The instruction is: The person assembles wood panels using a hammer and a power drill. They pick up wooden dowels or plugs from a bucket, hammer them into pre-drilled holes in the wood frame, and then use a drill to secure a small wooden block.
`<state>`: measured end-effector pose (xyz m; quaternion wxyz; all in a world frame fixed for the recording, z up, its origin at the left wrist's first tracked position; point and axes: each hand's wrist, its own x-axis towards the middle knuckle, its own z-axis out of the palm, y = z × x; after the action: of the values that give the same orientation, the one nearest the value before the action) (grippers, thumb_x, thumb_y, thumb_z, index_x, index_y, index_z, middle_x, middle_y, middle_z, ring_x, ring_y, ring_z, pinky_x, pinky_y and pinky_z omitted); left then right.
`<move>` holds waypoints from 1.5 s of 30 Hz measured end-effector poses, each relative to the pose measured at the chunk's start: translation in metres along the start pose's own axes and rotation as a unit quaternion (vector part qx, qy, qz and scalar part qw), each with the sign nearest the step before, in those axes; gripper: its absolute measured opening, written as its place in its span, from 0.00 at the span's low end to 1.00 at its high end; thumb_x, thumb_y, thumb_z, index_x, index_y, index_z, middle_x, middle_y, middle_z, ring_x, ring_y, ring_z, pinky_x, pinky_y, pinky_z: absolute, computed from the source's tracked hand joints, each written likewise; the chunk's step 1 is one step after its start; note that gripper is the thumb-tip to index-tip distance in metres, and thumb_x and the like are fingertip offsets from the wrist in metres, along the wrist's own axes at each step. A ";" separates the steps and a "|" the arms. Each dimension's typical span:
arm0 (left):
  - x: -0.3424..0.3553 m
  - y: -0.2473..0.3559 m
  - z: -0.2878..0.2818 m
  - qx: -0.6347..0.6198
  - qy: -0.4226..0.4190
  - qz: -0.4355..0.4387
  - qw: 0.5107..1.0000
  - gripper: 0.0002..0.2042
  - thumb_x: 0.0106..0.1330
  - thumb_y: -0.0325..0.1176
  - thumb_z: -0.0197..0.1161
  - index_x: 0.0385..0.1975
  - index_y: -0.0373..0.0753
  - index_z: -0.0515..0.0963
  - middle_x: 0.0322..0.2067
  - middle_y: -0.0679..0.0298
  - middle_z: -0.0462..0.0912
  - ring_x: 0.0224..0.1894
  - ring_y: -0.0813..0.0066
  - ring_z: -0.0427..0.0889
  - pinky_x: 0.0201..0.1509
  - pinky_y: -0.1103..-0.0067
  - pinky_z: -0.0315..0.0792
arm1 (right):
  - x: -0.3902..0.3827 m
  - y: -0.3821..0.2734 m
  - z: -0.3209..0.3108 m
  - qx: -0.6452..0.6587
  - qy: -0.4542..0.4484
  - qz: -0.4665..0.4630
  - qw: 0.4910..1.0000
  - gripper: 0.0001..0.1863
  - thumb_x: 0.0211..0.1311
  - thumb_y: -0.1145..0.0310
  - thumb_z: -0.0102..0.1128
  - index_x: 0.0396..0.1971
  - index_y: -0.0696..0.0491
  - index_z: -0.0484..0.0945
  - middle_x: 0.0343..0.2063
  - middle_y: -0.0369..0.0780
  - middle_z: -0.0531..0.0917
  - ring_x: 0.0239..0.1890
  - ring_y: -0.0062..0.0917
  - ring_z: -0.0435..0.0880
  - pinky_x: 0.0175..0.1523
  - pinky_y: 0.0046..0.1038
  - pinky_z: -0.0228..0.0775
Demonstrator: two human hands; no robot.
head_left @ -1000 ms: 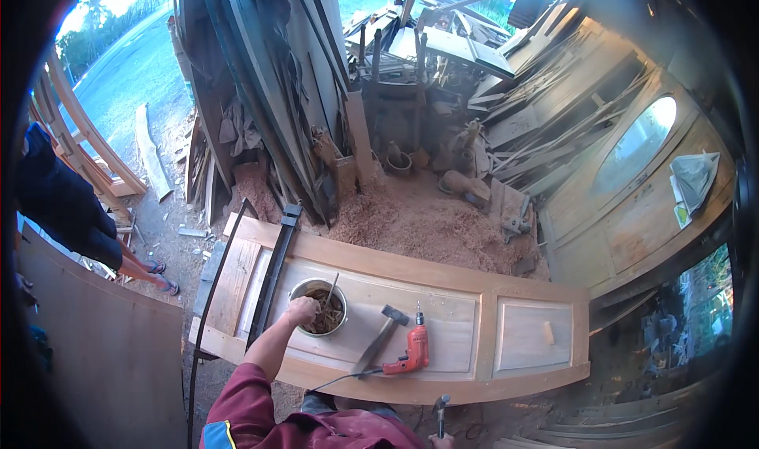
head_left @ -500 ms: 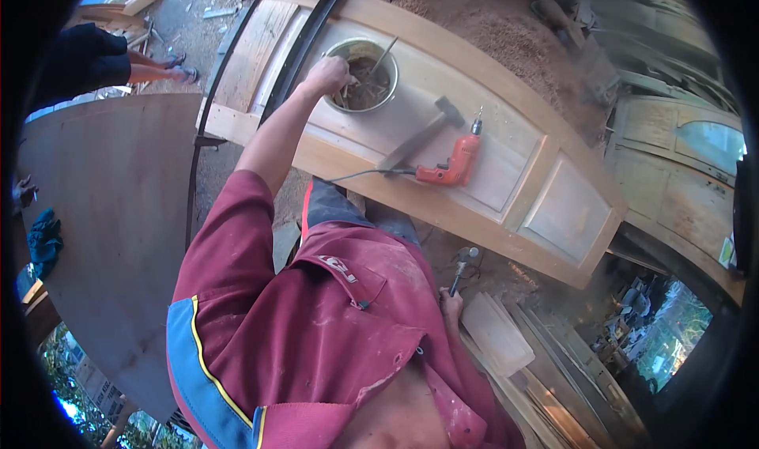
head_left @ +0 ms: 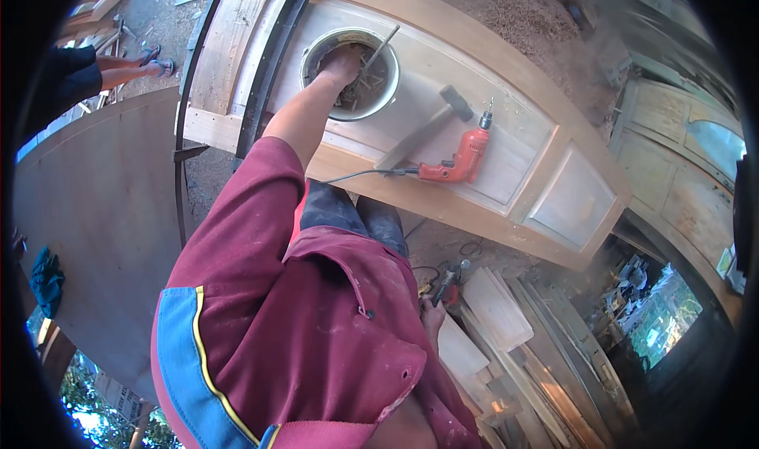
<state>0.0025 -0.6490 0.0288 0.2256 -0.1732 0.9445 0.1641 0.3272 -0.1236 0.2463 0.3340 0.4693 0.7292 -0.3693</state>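
Clock positions are read with 12 at the top edge of the view, from the bucket unless stated.

The round, pale-rimmed bucket stands on a panelled wooden door that lies flat. The left hand is inside it, slightly toward 11 o'clock of its middle, the forearm crossing the rim between 7 and 8. The bucket wall therefore surrounds the hand. Loose slender pieces lie in the bucket at 4 o'clock from the hand. The left fingers are sunk out of sight; whether they are apart, together or clamped on a piece cannot be told. A thin stick leans over the rim between 1 and 2.

At 4 o'clock on the door lie a mallet with a dark block head and, just beyond it, a red corded drill, bit pointing to about 12. At 9 a dark metal bar crosses the door.

The right hand, at 5 o'clock and well apart from the bucket, is closed round the handle of a hammer. Stacked boards lie at 3 o'clock from that hand.

Farther out are wood shavings between 2 and 3, and another person's legs at 9.
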 end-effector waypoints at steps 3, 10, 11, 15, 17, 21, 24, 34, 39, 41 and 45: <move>0.005 0.003 0.006 -0.048 0.027 -0.085 0.995 0.16 0.70 0.32 0.50 0.53 0.37 0.79 0.52 0.47 0.81 0.56 0.51 0.80 0.61 0.62 0.73 | -0.013 -0.024 0.019 -0.044 -0.006 -0.011 0.999 0.07 0.64 0.66 0.63 0.30 0.53 0.78 0.18 0.28 0.71 0.17 0.14 0.69 0.23 0.23 0.61; -0.009 0.003 -0.012 0.022 0.002 0.040 0.999 0.16 0.70 0.34 0.50 0.53 0.43 0.80 0.57 0.51 0.78 0.58 0.52 0.78 0.62 0.63 0.73 | 0.000 -0.022 0.031 -0.112 -0.011 -0.079 0.991 0.08 0.63 0.66 0.64 0.33 0.56 0.81 0.20 0.30 0.74 0.22 0.15 0.70 0.29 0.24 0.62; -0.010 0.002 -0.012 0.067 0.008 0.101 0.993 0.16 0.70 0.34 0.50 0.53 0.43 0.80 0.56 0.51 0.79 0.57 0.51 0.79 0.62 0.63 0.73 | 0.004 -0.020 0.030 -0.111 -0.011 -0.076 0.991 0.08 0.63 0.66 0.64 0.33 0.56 0.81 0.20 0.30 0.74 0.22 0.15 0.70 0.29 0.24 0.62; -0.007 0.004 -0.014 0.034 -0.023 0.075 0.996 0.14 0.66 0.30 0.53 0.46 0.41 0.83 0.46 0.46 0.83 0.52 0.48 0.82 0.58 0.61 0.75 | 0.021 -0.010 0.022 -0.060 -0.012 -0.026 0.998 0.08 0.63 0.67 0.63 0.31 0.56 0.80 0.19 0.30 0.74 0.19 0.15 0.70 0.26 0.24 0.62; -0.005 0.003 -0.018 0.048 -0.054 0.082 0.994 0.13 0.65 0.30 0.54 0.44 0.39 0.84 0.45 0.46 0.84 0.51 0.49 0.83 0.57 0.61 0.75 | 0.027 -0.008 0.020 -0.011 -0.019 0.009 1.000 0.07 0.63 0.67 0.63 0.31 0.55 0.78 0.18 0.31 0.73 0.17 0.15 0.69 0.23 0.24 0.62; 0.004 -0.006 -0.010 0.032 -0.064 0.101 0.992 0.14 0.64 0.31 0.54 0.43 0.37 0.84 0.46 0.47 0.84 0.51 0.50 0.83 0.57 0.62 0.76 | 0.031 -0.017 0.016 0.074 -0.028 0.048 0.996 0.07 0.63 0.67 0.63 0.30 0.52 0.74 0.16 0.29 0.69 0.11 0.16 0.67 0.17 0.23 0.58; 0.001 0.007 -0.024 0.041 -0.111 0.087 0.989 0.14 0.64 0.32 0.54 0.43 0.36 0.85 0.47 0.46 0.84 0.51 0.50 0.83 0.57 0.62 0.76 | 0.031 -0.012 0.013 0.092 -0.017 0.060 0.994 0.07 0.63 0.68 0.62 0.31 0.52 0.74 0.15 0.29 0.67 0.10 0.16 0.66 0.15 0.22 0.56; -0.001 -0.016 -0.035 0.094 -0.167 0.195 0.962 0.12 0.60 0.31 0.58 0.38 0.33 0.85 0.40 0.45 0.85 0.44 0.50 0.85 0.51 0.63 0.77 | 0.030 -0.021 0.015 -0.091 0.004 -0.057 0.994 0.09 0.62 0.65 0.65 0.30 0.56 0.82 0.20 0.31 0.77 0.23 0.17 0.73 0.31 0.26 0.66; -0.038 0.003 -0.094 -0.053 -0.159 0.132 0.977 0.13 0.61 0.35 0.61 0.33 0.30 0.84 0.31 0.47 0.86 0.36 0.56 0.86 0.44 0.66 0.77 | 0.045 -0.020 0.010 -0.139 -0.026 -0.065 0.988 0.11 0.62 0.64 0.64 0.34 0.58 0.83 0.23 0.33 0.80 0.26 0.19 0.77 0.36 0.27 0.69; -0.062 -0.009 -0.105 -0.204 -0.177 0.085 0.959 0.14 0.64 0.39 0.60 0.33 0.31 0.83 0.28 0.54 0.84 0.33 0.63 0.85 0.41 0.68 0.77 | 0.050 -0.026 0.010 -0.147 -0.038 -0.059 0.987 0.12 0.62 0.64 0.64 0.34 0.58 0.83 0.23 0.34 0.81 0.27 0.20 0.78 0.36 0.27 0.70; -0.093 -0.007 -0.115 -0.550 -0.231 0.015 0.803 0.11 0.69 0.39 0.59 0.37 0.37 0.79 0.28 0.68 0.78 0.33 0.80 0.79 0.41 0.80 0.77 | 0.078 -0.006 -0.002 -0.129 -0.040 -0.069 0.988 0.11 0.62 0.64 0.64 0.32 0.57 0.82 0.23 0.33 0.81 0.27 0.19 0.77 0.35 0.27 0.70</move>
<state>0.0407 -0.6761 0.1688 0.3016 -0.2107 0.6186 0.6943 0.2950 -0.0898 0.1839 0.3947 0.3559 0.7872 -0.3128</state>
